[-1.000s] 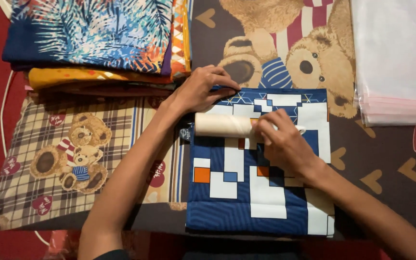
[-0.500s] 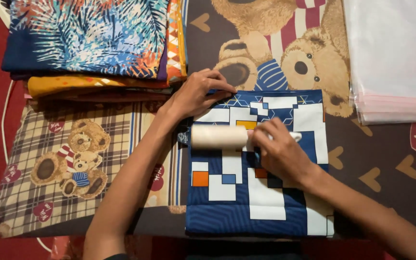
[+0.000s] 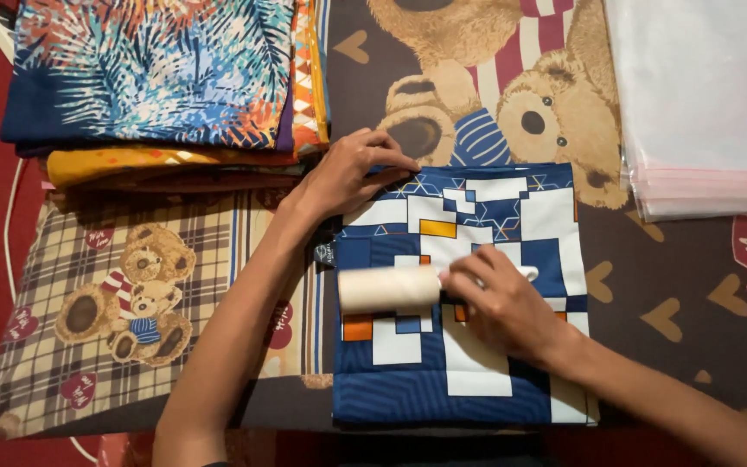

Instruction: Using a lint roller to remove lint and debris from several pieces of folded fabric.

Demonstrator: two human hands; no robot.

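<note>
A folded blue cloth (image 3: 477, 380) with white and orange squares lies in front of me on a brown bedsheet printed with teddy bears. My left hand (image 3: 352, 169) presses down on the cloth's far left corner, fingers bent. My right hand (image 3: 499, 298) grips the white handle of a lint roller (image 3: 388, 288), whose cream cylinder lies across the left half of the cloth, about midway down.
A stack of folded patterned fabrics (image 3: 157, 78) sits at the far left. A plaid pillow with teddy bears (image 3: 123, 303) lies left of the cloth. A pile of clear plastic bags (image 3: 702, 104) sits at the far right. Red floor runs along the left edge.
My right hand has drawn the lint roller down the cloth toward me, from near the top edge to the middle. My left hand has stayed on the corner.
</note>
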